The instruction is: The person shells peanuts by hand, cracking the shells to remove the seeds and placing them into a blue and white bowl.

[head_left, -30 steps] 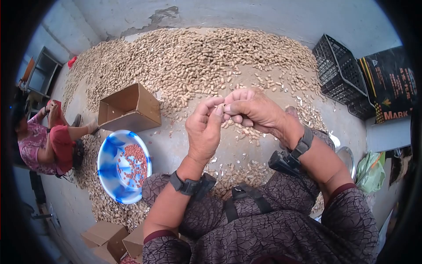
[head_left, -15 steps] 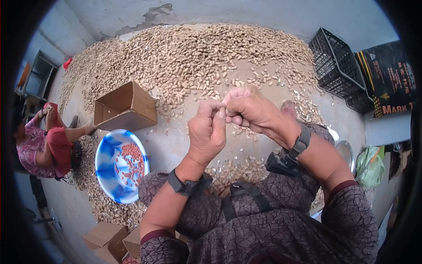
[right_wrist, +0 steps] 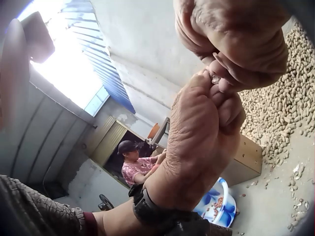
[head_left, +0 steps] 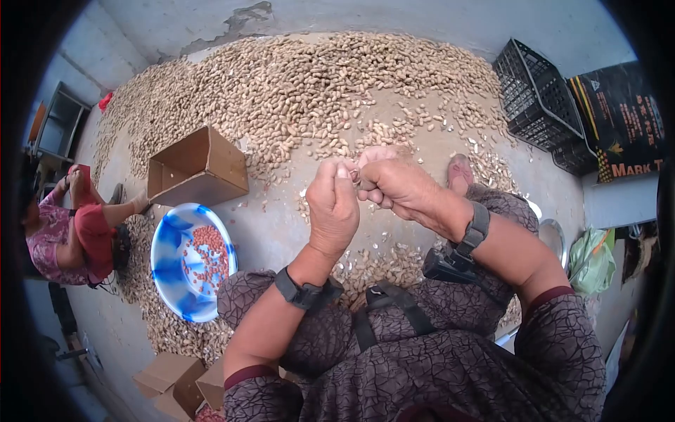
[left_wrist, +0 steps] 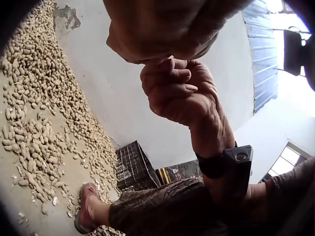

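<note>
Both hands meet at the fingertips in front of the body, above the floor. Thumb and curled fingers of my left hand (head_left: pixel 333 209) pinch a small peanut (head_left: pixel 356 176), mostly covered by the fingers. From the other side my right hand (head_left: pixel 402 184) grips the same peanut, its thumb bent against it. A pale bit of the peanut (right_wrist: pixel 215 78) shows between the fingertips in the right wrist view. In the left wrist view the back of the left hand (left_wrist: pixel 157 29) hides the peanut, and the right hand's fingers (left_wrist: pixel 170 83) are curled below.
Unshelled peanuts (head_left: pixel 295 91) lie heaped along the wall, with shells (head_left: pixel 380 271) between the legs. To the left stand a blue-and-white basin (head_left: pixel 160 261) of red kernels and a cardboard box (head_left: pixel 225 172). Another person (head_left: pixel 67 239) sits far left. A black crate (head_left: pixel 534 91) stands right.
The fingertips have shifted slightly and the right thumb has bent further, so more of the peanut shows between the hands. The head view has tilted a little; the right foot shows more.
</note>
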The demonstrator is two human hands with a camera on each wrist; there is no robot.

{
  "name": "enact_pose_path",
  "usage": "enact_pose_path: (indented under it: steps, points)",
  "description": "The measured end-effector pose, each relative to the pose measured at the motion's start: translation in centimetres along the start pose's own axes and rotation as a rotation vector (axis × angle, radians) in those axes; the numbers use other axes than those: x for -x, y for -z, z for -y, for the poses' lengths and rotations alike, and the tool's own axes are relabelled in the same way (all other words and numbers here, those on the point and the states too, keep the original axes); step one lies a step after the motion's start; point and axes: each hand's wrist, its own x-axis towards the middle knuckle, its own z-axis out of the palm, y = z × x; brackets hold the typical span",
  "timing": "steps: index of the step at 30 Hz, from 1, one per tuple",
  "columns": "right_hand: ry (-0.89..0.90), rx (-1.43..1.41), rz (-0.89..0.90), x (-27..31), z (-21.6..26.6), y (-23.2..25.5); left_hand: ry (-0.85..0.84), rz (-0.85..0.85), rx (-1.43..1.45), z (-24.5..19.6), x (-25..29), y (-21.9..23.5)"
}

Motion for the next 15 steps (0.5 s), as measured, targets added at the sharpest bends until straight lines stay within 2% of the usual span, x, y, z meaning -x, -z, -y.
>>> enact_pose_path:
  steps: [1, 2, 4, 8, 10, 13, 15]
  points:
    - [-0.005, -0.004, 0.014, 0.0, 0.1, 0.1, 0.043, 0.001, 0.123, 0.1, 0.0, 0.1]
    - [-0.004, -0.003, 0.017, -0.1, 0.0, 0.3, 0.042, -0.002, 0.122, 0.1, 0.0, 0.1]
    - [0.002, 0.001, 0.091, -0.4, -0.2, 0.7, 0.232, 0.012, 0.372, -0.6, 0.0, 0.2]
    - [0.013, -0.004, 0.116, 0.3, 0.8, 0.2, 0.283, -0.02, 0.427, -1.2, 0.0, 0.3]
    - [0.156, 0.169, 0.102, 0.6, 0.9, -0.3, 0.313, -0.007, 0.479, -1.2, 0.0, 0.3]
    - [0.186, 0.177, 0.086, -0.1, 0.3, -0.3, 0.385, 0.026, 0.653, -0.5, 0.0, 0.9]
    - [0.2, 0.215, 0.062, -0.1, 0.5, -0.3, 0.39, 0.048, 0.634, -0.8, -0.1, 1.2]
